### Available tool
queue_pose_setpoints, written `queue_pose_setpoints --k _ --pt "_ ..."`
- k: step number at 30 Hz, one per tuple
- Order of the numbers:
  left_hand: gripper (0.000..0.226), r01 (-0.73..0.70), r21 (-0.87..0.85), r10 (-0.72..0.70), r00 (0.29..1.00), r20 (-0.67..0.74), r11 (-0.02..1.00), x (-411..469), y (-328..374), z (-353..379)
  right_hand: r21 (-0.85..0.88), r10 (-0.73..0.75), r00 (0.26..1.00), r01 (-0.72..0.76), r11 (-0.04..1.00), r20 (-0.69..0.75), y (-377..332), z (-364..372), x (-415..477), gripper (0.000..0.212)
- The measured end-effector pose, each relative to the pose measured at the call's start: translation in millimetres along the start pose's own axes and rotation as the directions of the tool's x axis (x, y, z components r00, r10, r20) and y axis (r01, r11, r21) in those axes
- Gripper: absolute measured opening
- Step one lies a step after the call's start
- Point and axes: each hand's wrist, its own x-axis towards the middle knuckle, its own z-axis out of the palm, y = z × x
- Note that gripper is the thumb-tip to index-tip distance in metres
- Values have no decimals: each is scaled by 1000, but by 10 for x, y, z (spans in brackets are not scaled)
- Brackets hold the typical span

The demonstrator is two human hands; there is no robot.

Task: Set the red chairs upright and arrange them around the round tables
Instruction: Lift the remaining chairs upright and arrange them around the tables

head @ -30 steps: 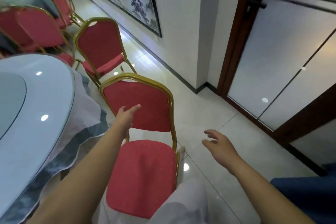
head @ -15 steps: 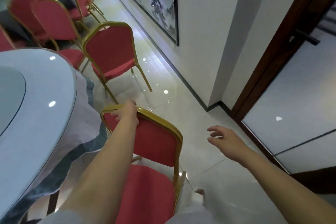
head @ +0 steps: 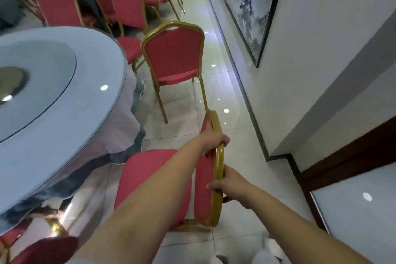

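Glossy tiled floor of a dining room. At far left, round worktop under blue cloth. Just off its right edge, red chair upright, seat toward the cloth, swung edge-on since a second ago; beyond it, neighbouring chair already placed. On the gold backrest frame, left hand curled over the rail; right hand, spread and free half a second ago, now wrapped round it lower down. Means a two-handed hold, probably for sliding in toward the worktop.

Outstretched left hand and right hand, both clamped on chair back.
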Motion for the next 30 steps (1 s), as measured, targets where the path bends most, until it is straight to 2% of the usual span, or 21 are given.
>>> queue_pose_setpoints --k 3,5,8,10,12,14,15,18,19,22,24,26,30 --pt "104 -21 147 8 996 88 989 119 206 -19 132 -37 998 29 991 54 -105 -49 187 59" --pt "95 -55 200 43 997 64 978 161 324 -81 216 -70 995 53 975 71 -198 -42 332 68" --pt "72 -136 266 177 975 -135 954 114 412 -176 218 -102 993 86 972 65 -428 21 557 62" --pt "53 -180 180 226 933 -281 967 -23 347 -226 195 -136 989 123 973 56 -587 51 717 54" --pt "40 -206 59 209 859 -468 977 -252 149 -294 240 -176 982 157 958 60 -764 3 839 58" --pt "33 -187 -71 99 762 -640 980 -539 -231 -382 244 -137 989 120 962 53 -904 -90 979 75" --pt "31 -148 -149 4 723 -691 978 -716 -476 -412 232 -129 991 118 966 35 -945 -122 1026 76" --pt "28 10 -405 -316 642 -698 914 -1330 -1326 -364 250 -92 992 110 962 -82 -856 69 991 53" --pt "27 50 -481 -406 617 -674 875 -1544 -1609 -293 245 -42 996 60 968 -80 -749 236 896 55" --pt "24 76 -684 -611 529 -590 726 -2117 -2392 39 152 179 981 -190 970 79 -281 784 527 81" --pt "22 55 -779 -700 483 -526 624 -2433 -2858 297 -57 331 900 -328 943 285 -62 1139 317 67" --pt "20 7 -845 -752 460 -472 535 -2698 -3322 505 -284 374 829 -273 919 416 20 1515 181 45" --pt "19 -115 -922 -812 442 -380 369 -3142 -4181 771 -391 207 867 -15 920 454 17 2458 46 10"
